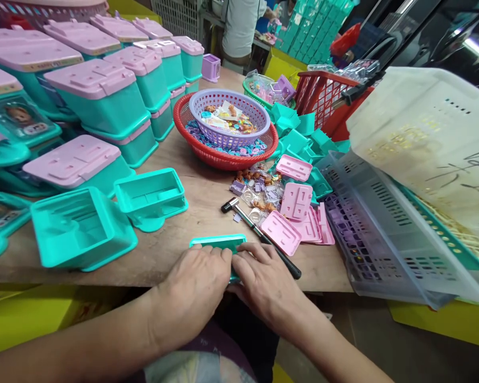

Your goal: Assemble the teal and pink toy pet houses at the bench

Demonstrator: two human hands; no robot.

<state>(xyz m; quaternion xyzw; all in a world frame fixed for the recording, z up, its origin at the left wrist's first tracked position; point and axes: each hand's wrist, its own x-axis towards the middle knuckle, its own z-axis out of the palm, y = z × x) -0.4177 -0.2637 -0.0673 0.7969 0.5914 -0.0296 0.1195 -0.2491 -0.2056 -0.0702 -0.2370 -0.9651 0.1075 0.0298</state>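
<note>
A teal plastic box part (217,242) lies at the near edge of the wooden table (207,197), mostly hidden under my hands. My left hand (195,290) rests on its left side with curled fingers gripping it. My right hand (263,284) covers its right side, fingers bent over it. A small hammer (259,234) with a black handle lies just beyond my right hand. Several pink lids (293,215) are piled to its right, and small toy pieces in clear wrappers (259,194) lie behind the hammer.
Two open teal box halves (104,215) sit left of my hands. Stacked teal boxes with pink lids (104,90) fill the left. A red basket (223,154) holds a lilac basket (229,119). Grey and white crates (383,229) lean at the right. A person (241,26) stands behind.
</note>
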